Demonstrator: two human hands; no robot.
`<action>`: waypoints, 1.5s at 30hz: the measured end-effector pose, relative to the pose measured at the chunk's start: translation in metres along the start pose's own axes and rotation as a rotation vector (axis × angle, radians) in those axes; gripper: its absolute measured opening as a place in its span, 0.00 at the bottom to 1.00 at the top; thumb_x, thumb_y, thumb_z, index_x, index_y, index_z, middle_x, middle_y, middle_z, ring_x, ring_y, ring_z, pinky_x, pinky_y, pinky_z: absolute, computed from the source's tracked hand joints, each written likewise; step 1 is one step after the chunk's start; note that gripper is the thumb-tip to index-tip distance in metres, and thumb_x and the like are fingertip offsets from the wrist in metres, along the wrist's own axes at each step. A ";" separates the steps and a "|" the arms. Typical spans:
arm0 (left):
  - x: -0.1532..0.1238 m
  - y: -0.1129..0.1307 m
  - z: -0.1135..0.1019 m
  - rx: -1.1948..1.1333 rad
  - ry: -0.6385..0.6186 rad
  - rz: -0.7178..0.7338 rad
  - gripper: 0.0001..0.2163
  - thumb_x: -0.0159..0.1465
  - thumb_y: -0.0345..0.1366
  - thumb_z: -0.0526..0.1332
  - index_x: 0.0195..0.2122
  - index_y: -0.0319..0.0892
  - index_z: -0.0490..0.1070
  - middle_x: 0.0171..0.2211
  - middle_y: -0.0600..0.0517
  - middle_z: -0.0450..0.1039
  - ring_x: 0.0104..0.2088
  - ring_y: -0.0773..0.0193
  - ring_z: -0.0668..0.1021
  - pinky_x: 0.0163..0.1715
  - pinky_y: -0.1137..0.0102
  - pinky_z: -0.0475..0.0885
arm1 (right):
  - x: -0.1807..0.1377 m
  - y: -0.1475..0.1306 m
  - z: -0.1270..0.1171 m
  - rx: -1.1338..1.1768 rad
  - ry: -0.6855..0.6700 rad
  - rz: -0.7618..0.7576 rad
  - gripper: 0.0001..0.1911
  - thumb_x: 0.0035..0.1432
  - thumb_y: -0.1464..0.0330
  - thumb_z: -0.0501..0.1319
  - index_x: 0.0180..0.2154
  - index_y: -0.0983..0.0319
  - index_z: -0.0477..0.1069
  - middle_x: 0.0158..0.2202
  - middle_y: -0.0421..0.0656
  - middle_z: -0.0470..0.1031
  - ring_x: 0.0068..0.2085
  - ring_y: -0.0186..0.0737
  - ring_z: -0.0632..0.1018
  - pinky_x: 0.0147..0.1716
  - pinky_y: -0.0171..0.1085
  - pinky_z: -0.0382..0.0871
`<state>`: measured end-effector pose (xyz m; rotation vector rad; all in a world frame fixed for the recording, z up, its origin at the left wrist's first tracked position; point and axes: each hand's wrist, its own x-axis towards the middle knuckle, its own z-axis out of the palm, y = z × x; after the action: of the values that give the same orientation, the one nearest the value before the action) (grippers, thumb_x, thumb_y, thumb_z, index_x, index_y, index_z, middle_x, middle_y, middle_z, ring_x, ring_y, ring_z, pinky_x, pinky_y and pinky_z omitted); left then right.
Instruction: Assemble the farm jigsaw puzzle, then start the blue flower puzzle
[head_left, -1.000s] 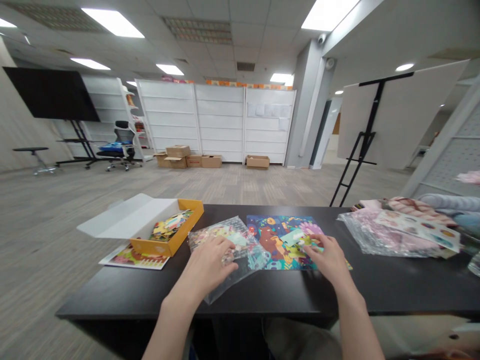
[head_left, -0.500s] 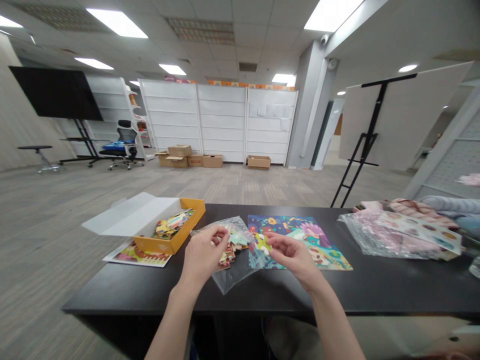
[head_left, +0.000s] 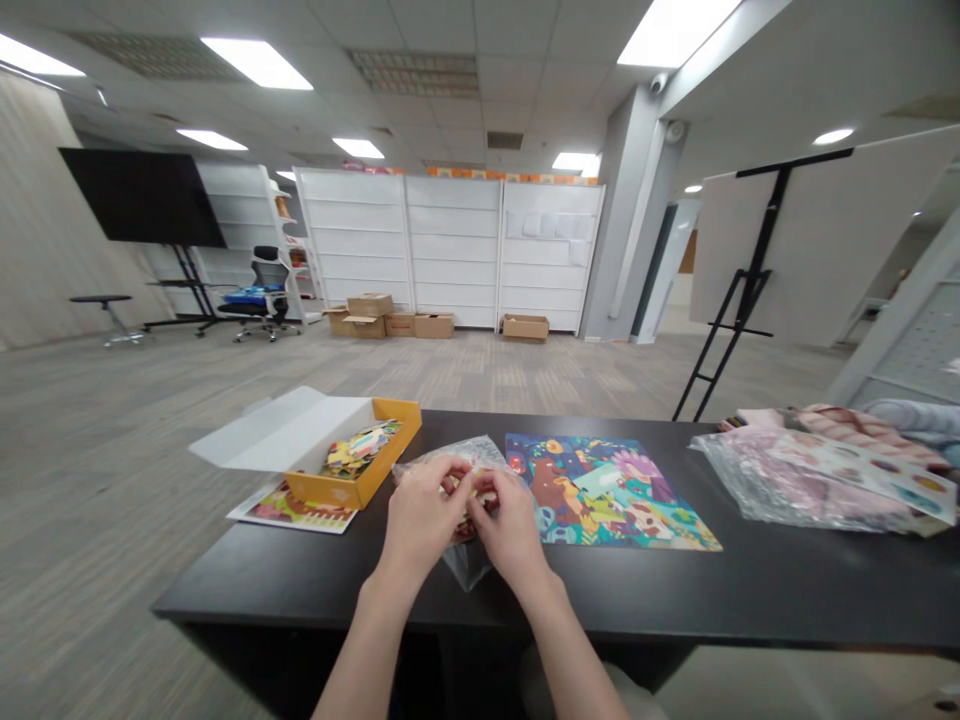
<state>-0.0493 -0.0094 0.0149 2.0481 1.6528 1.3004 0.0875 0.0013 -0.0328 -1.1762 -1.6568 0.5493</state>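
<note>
Over a clear plastic bag, my left hand and my right hand meet with fingertips pinched together. Between them is a small jigsaw puzzle piece, mostly hidden by the fingers. Loose puzzle pieces lie on the bag beneath the hands and show only in part. Just right of my right hand lies a colourful picture sheet with animals and plants, flat on the black table.
On the left stands an open yellow box with a white lid, holding several puzzle pieces. A picture card lies partly under it. At the right is a plastic-wrapped pink bundle beside rolled fabrics.
My right hand has moved left with the puzzle piece, off the picture sheet, and now meets my left hand over the bag. The view has shifted slightly left.
</note>
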 end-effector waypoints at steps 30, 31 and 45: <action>0.007 -0.004 0.008 -0.052 -0.099 0.086 0.08 0.63 0.35 0.58 0.38 0.45 0.76 0.36 0.52 0.80 0.32 0.63 0.78 0.34 0.69 0.72 | -0.041 0.094 -0.196 -1.006 0.017 0.477 0.19 0.62 0.62 0.56 0.50 0.58 0.77 0.45 0.54 0.79 0.44 0.58 0.80 0.42 0.48 0.70; 0.006 -0.004 0.008 -0.058 -0.104 0.088 0.08 0.63 0.35 0.58 0.38 0.45 0.76 0.37 0.52 0.80 0.32 0.64 0.78 0.34 0.69 0.71 | -0.040 0.095 -0.197 -0.987 0.037 0.468 0.20 0.60 0.62 0.58 0.51 0.59 0.76 0.45 0.54 0.79 0.43 0.57 0.80 0.41 0.47 0.70; 0.003 -0.009 0.005 -0.015 -0.068 0.037 0.08 0.64 0.39 0.59 0.36 0.46 0.77 0.35 0.54 0.80 0.32 0.63 0.77 0.35 0.68 0.69 | -0.039 0.087 -0.225 -0.212 0.228 0.432 0.21 0.44 0.49 0.67 0.28 0.60 0.73 0.27 0.43 0.75 0.28 0.41 0.75 0.29 0.38 0.66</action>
<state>-0.0519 -0.0013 0.0075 2.0997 1.5794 1.2363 0.3288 -0.0348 -0.0282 -1.7055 -1.2926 0.4887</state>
